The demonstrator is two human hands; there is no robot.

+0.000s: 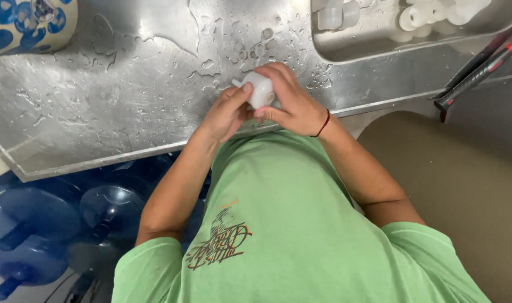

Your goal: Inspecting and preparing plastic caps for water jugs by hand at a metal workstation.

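Together, the left hand (225, 115) and right hand (289, 104) close around a small white plastic cap (260, 90) above the wet steel table's (99, 106) near edge. At the far right corner, a sunken metal tray (379, 39) holds more white caps (430, 14).

A single head-worn camera looks almost straight down from above the person, close enough that the light green printed T-shirt (278, 224) fills the lower middle of the frame. It faces the wet stainless-steel counter (115, 95), which spans the upper half. The top right edge catches a recessed steel basin (379, 47), the lower left big translucent blue water bottles (37, 224) below the counter.
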